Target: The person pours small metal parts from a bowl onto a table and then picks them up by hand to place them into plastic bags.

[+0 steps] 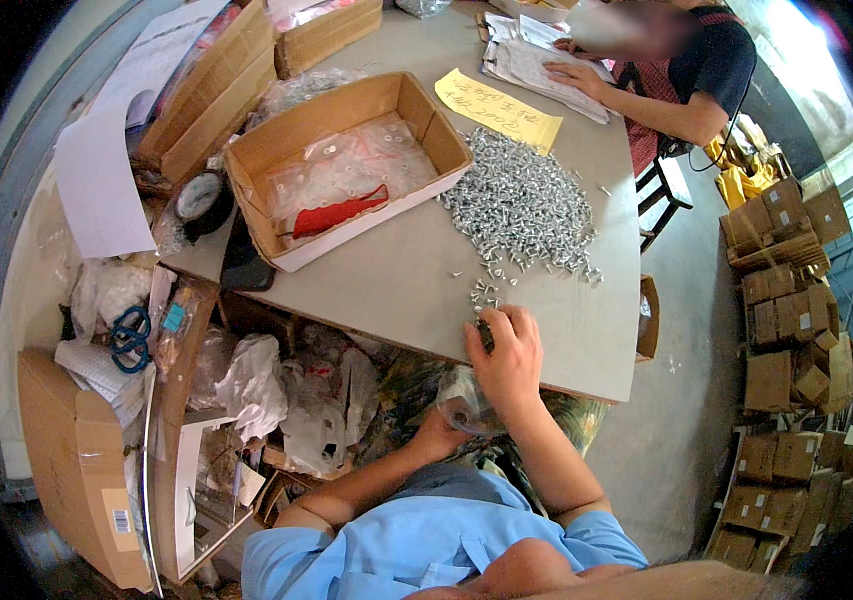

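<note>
Screws | hands: right curled beside them | left lower, holding bag

I see a gray table: silver screws heaped in the middle, strays toward the near edge. Yellow sheet touches the heap's far side; open carton sits just left of the screws. Papers stacked at the far end, boxes far left, crumpled plastic between them and the carton.
</note>
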Demonstrator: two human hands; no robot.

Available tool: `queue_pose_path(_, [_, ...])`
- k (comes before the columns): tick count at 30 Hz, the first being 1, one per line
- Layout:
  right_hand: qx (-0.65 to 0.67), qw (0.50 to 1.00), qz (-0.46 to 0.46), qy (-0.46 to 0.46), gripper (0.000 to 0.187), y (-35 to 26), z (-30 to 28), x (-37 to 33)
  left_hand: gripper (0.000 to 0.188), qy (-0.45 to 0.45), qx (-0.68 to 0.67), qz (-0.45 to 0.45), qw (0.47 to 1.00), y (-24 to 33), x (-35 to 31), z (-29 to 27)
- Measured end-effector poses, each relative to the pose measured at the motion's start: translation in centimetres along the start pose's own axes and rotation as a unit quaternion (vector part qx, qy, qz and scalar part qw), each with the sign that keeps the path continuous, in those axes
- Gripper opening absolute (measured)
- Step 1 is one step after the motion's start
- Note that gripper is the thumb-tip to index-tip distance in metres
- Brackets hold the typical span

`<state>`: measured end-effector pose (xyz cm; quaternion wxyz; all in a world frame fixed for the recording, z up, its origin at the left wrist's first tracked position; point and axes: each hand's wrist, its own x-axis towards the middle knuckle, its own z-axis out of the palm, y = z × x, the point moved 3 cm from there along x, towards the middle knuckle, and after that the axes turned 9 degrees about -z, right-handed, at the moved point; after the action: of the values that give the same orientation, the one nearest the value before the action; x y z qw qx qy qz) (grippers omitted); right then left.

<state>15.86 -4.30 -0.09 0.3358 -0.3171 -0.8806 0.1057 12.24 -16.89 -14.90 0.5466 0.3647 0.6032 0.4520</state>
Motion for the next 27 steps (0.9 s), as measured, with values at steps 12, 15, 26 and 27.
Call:
queue_pose_path(12, [0.009,0.998,-0.036,-0.056,0.008,-0.5,-1.8,-1.8,0.031,0.001,0.032,-0.024,0.999,0.5,0.0,0.0])
queue_pose_path(15, [0.138,0.971,-0.007,-0.197,0.007,-1.0,-3.3,-2.1,0.029,0.042,0.032,0.045,0.998,0.3,0.2,0.2])
queue_pose_path(26, [0.067,0.995,-0.044,-0.058,0.027,2.9,-1.7,2.3,0.028,0.013,0.041,0.035,0.998,0.4,-0.1,-0.2])
queue_pose_path(27, [0.071,0.994,-0.048,-0.060,0.026,3.0,-1.4,2.4,0.028,0.013,0.080,0.030,0.996,0.2,-0.1,-0.2])
